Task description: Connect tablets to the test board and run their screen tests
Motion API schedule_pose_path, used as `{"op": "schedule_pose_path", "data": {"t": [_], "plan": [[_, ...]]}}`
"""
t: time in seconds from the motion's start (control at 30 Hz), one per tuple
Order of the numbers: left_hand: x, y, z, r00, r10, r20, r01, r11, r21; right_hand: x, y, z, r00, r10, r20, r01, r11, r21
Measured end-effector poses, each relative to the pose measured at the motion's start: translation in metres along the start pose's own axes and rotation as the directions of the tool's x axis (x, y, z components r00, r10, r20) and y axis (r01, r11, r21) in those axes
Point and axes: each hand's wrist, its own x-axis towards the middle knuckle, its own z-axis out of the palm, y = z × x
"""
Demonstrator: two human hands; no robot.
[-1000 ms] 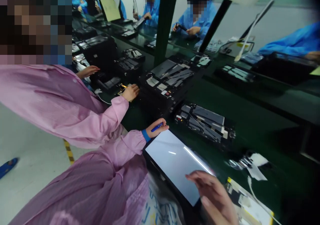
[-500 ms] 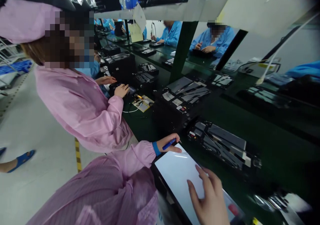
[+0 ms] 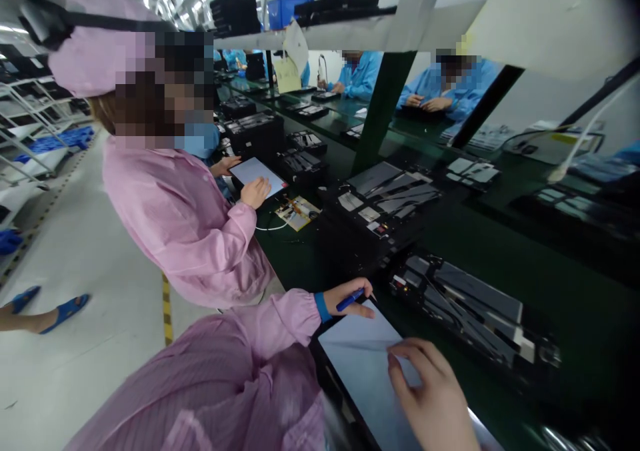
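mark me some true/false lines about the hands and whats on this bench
1. The left hand holds a blue pen. True.
2. The right hand rests on a keyboard. False: its fingertips touch a pale panel.
3. The pale panel lies at the near edge of the green bench. True.
4. The co-worker in pink has both hands raised in the air. False: one hand lies on a lit tablet.
5. People in blue coats sit on the far side of the bench. True.
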Motion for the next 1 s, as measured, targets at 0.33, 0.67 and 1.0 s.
{"op": "schedule_pose_path", "data": {"t": [0.33, 0.67, 1.0], "plan": [[0.021, 0.0, -0.008, 0.995, 0.077, 0.056, -0.08, 0.995, 0.056, -0.034, 0.032, -0.074, 0.71, 0.627, -0.321, -0.407, 0.736, 0.541], [0.034, -0.006, -0.011, 0.994, 0.097, 0.044, -0.101, 0.99, 0.098, -0.038, 0.018, -0.063, 0.789, 0.568, -0.234, -0.287, 0.677, 0.677], [0.036, -0.005, -0.005, 0.994, 0.1, 0.052, -0.104, 0.991, 0.079, -0.033, 0.061, -0.107, 0.686, 0.633, -0.359, -0.126, 0.589, 0.798]]}}
